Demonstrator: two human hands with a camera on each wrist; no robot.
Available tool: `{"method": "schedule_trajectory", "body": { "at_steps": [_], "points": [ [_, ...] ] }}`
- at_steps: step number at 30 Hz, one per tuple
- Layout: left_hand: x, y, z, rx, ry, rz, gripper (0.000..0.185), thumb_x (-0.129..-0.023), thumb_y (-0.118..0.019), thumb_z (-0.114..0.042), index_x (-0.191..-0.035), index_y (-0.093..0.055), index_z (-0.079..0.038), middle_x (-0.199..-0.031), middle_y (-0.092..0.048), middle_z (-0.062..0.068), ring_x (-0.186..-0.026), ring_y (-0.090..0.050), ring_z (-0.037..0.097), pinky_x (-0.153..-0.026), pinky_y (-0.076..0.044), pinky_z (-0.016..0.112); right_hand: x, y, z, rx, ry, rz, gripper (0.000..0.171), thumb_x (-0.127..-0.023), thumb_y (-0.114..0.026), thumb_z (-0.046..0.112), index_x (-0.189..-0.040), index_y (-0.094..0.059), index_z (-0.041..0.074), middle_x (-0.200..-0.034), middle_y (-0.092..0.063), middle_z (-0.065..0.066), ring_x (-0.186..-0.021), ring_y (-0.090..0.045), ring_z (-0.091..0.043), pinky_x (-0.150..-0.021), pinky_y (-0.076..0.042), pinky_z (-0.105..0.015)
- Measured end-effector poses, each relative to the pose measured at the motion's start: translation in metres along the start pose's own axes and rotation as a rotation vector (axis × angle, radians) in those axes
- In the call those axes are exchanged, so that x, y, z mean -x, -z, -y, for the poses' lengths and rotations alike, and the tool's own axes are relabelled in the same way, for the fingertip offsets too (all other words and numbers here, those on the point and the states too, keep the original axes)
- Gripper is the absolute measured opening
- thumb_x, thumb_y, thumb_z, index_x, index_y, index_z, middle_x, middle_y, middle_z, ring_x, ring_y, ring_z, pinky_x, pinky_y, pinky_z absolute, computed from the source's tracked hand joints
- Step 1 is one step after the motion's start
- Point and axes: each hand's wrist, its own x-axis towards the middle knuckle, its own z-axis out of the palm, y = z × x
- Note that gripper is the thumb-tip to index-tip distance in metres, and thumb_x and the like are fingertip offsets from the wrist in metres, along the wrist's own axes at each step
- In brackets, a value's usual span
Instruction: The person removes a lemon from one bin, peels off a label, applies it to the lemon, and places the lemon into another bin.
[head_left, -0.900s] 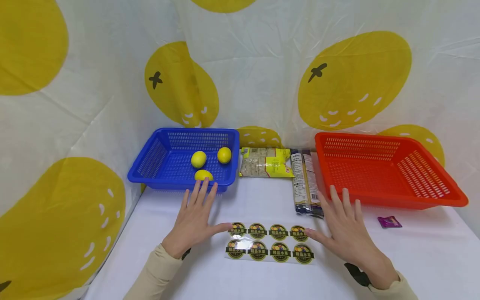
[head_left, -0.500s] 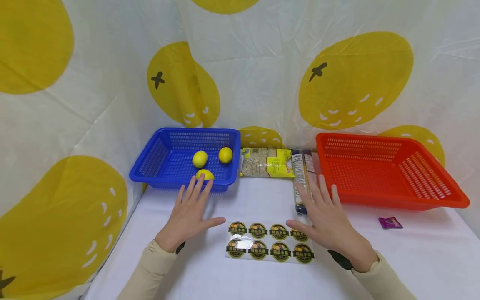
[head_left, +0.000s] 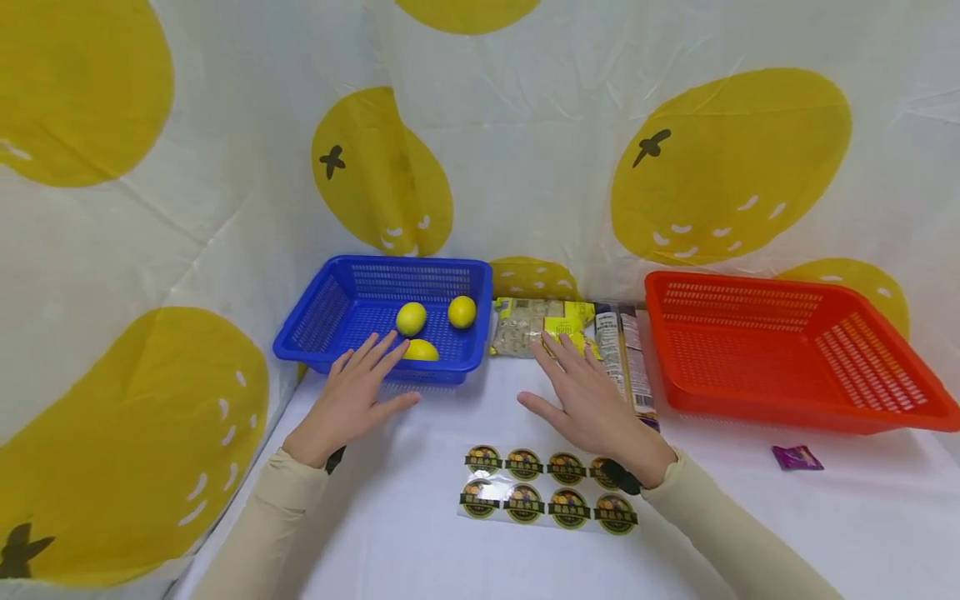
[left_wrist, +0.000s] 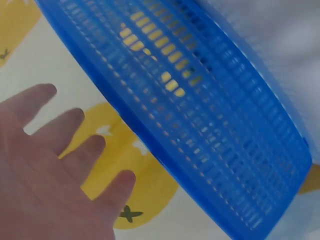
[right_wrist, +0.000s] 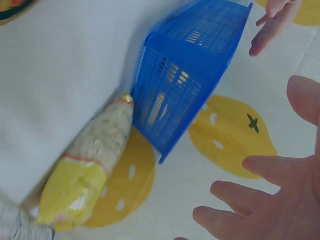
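Note:
My left hand (head_left: 347,406) is spread, fingers straight, holding nothing, its fingertips overlapping the near rim of the blue basket (head_left: 480,367) in the head view. Inside that basket lie three lemons (head_left: 411,319), the nearest partly hidden by the basket's front wall. My right hand (head_left: 592,408), also spread and holding nothing, hovers over the table with its fingertips overlapping a yellow-and-clear food packet (head_left: 517,327). Below it lies a sheet of round dark fruit stickers (head_left: 523,503), partly covered by the right wrist. In the left wrist view, the left hand (left_wrist: 55,165) shows beside the basket's side.
At the right stands a red basket (head_left: 750,400). Between the baskets, a long dark-edged packet (head_left: 636,358) lies beside the yellow one, partly behind my right hand. A small purple wrapped sweet (head_left: 797,457) lies before the red basket. A fruit-print curtain (head_left: 540,167) hangs behind.
Both hands have moved: the right went left, away from the red basket and over towards the yellow packet; the left shifted slightly left and up. The head view has turned a little left.

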Motion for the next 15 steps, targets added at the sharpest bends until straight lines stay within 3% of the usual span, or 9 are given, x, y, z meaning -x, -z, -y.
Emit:
{"method": "schedule_trajectory", "body": {
  "at_steps": [8, 15],
  "points": [
    [-0.013, 0.011, 0.015, 0.02, -0.023, -0.026, 0.071, -0.099, -0.055, -0.06, -0.158, -0.041, -0.023, -0.166, -0.037, 0.007, -0.156, -0.027, 0.038, -0.12, -0.022, 0.066, -0.031, -0.013, 0.015, -0.099, 0.08, -0.005, 0.073, -0.102, -0.056, 0.052, -0.16, -0.036, 0.013, -0.168, -0.03, -0.016, -0.156, -0.025, -0.042, -0.122, -0.025, -0.066],
    [-0.034, 0.022, 0.021, 0.004, -0.027, 0.018, 0.064, -0.102, -0.053, -0.055, -0.156, -0.044, -0.022, -0.163, -0.044, 0.006, -0.155, -0.031, 0.037, -0.118, -0.026, 0.065, -0.057, -0.025, 0.022, -0.128, 0.097, 0.011, 0.066, -0.104, -0.053, 0.047, -0.158, -0.039, 0.012, -0.165, -0.033, -0.02, -0.155, -0.027, -0.042, -0.123, -0.025, -0.064]
  ]
}}
